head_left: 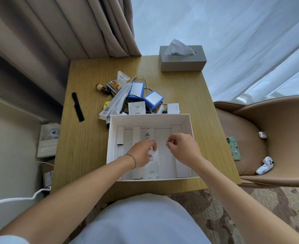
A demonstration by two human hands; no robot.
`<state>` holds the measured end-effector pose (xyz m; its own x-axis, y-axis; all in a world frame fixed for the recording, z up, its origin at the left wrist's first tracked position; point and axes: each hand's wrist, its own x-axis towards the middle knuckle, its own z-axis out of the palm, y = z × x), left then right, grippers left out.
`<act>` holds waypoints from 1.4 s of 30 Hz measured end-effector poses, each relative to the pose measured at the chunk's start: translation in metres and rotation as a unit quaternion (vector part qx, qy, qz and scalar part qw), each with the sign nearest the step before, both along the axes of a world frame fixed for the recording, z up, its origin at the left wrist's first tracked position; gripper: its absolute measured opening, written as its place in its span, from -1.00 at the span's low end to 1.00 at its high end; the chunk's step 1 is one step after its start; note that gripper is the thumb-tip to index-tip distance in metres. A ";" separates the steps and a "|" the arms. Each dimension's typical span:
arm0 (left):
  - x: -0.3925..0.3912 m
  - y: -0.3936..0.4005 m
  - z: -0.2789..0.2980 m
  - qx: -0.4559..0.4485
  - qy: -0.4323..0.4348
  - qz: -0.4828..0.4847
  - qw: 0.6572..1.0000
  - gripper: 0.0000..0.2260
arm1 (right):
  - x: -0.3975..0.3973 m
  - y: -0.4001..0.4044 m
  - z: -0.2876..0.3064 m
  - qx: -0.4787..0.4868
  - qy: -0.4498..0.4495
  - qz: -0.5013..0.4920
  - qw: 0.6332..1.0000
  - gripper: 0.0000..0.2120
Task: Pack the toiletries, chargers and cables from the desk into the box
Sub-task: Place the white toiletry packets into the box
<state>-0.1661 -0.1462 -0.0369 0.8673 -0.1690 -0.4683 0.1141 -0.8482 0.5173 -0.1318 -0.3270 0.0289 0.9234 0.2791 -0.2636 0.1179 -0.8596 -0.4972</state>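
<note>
An open white box (148, 118) stands on the wooden desk (85, 138) in front of me. Several white packets lie flat inside it. My left hand (142, 152) is inside the box, fingers pinched on a white sachet (151, 164) lying in the middle. My right hand (184, 147) hovers beside it over the box with curled fingers and nothing visibly in it. Behind the box lies a pile: two blue-edged white chargers (136, 89) (153, 99), tangled cables (145, 80), tubes (116, 103), sachets (137, 108), a small brown bottle (102, 88). A black comb (78, 106) lies apart at the left.
A grey tissue box (183, 59) stands at the desk's far right corner. To the right is a tan chair (268, 124) holding a phone (233, 148) and small white devices (265, 165). Curtains hang behind; a white cord (21, 198) runs at the lower left.
</note>
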 end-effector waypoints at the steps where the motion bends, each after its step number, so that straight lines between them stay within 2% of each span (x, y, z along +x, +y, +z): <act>1: -0.001 0.000 -0.001 0.017 -0.010 -0.022 1.000 -0.62 | 0.000 -0.001 0.000 0.005 -0.002 0.000 1.000 -0.83; 6: -0.006 -0.002 -0.010 0.109 -0.088 -0.148 0.979 -0.39 | 0.000 -0.002 0.001 0.012 0.002 0.002 1.000 -0.84; 10: -0.012 -0.003 -0.016 0.159 -0.139 -0.164 0.964 -0.37 | 0.005 0.001 0.003 0.015 0.009 0.002 1.000 -0.84; 13: -0.014 -0.003 -0.007 0.133 -0.154 -0.117 0.972 -0.47 | 0.014 0.005 0.010 0.028 0.007 -0.001 1.000 -0.85; 18: -0.011 0.005 0.042 0.020 -0.273 0.011 0.962 -0.75 | 0.040 0.014 0.028 0.058 -0.023 -0.006 0.998 -0.88; 21: 0.000 0.014 0.074 -0.016 -0.323 0.058 0.944 -0.79 | 0.057 0.025 0.036 0.075 -0.027 -0.002 0.997 -0.89; 24: 0.019 0.029 0.095 -0.010 -0.343 0.115 0.932 -0.80 | 0.076 0.044 0.043 0.071 -0.029 0.018 0.997 -0.89; 31: 0.064 0.090 0.100 0.060 -0.312 0.188 0.930 -0.81 | 0.119 0.103 0.055 0.087 -0.013 0.043 0.995 -0.85; 36: 0.098 0.134 0.080 0.080 -0.221 0.205 0.950 -0.77 | 0.144 0.137 0.057 0.063 -0.001 0.036 0.997 -0.82; 42: 0.136 0.164 0.041 0.035 -0.096 0.273 0.957 -0.73 | 0.161 0.161 0.046 0.044 0.021 0.024 0.998 -0.78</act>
<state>-0.0299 0.0183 0.0039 0.8881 0.3598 -0.2859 0.4592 -0.7220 0.5175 0.0295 -0.1656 0.0748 0.8970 0.3467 -0.2744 0.1350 -0.8057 -0.5768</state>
